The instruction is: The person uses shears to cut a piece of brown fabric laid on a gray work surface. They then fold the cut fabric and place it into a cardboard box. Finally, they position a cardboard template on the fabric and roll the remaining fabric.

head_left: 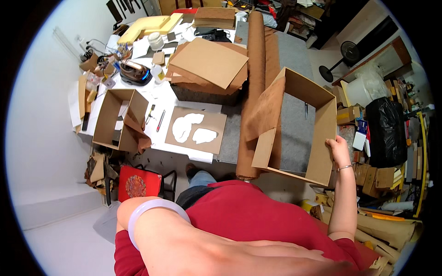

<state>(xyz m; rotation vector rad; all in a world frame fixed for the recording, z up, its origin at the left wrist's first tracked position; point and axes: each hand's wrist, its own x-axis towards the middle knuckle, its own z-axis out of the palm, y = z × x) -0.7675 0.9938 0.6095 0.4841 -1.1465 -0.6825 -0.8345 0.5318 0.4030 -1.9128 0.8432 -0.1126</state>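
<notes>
My right hand [340,151] is closed on the right wall of a large cardboard box frame [322,140], which is tilted at the table's right side. Through its open middle the grey tabletop shows. A piece of brown leather-like sheet [267,110] covers its left wall and hangs loose there. Very near the view, across my chest, my left hand [216,253] is turned back-up with its fingers stretched to the right, holding nothing that I can see. A pale bangle [159,204] circles that arm.
A long brown roll [256,83] crosses the table beside the frame. Left of it are a brown board [216,138] with white cut-outs, a red cutter [160,120], another open box [108,119], stacked boards [209,62] and an iron [135,71]. A red chair [138,181] stands below.
</notes>
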